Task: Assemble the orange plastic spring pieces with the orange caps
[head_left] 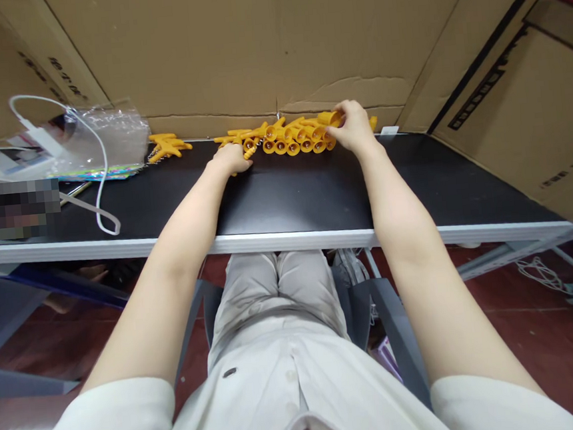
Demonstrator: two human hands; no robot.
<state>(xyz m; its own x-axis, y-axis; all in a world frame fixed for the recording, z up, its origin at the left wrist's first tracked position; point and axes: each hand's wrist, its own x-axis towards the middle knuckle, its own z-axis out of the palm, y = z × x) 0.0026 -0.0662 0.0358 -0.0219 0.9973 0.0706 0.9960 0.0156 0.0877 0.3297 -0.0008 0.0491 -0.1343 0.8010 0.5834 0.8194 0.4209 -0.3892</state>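
Note:
Several yellow cup-shaped pieces [293, 147] lie in stacked rows at the back of the black tabletop, their round openings facing me. At the right end of the rows, my right hand [354, 127] has thumb and fingers closed around a yellow cup-shaped piece [329, 118] on the top. My left hand [231, 157] is at the left end, its fingers curled over yellow pieces; a yellow piece with a small coiled chain [250, 148] shows beside its thumb. What those fingers grip is partly hidden. Farther left lies a separate cluster of yellow branched pieces [169, 146] with a chain.
A tall cardboard wall [271, 42] rises right behind the tabletop [295, 194]; another cardboard panel [522, 107] closes the right side. Clear plastic bags [109, 133] and a white cable [106, 164] lie at the left. A small white item [389, 130] sits past my right hand.

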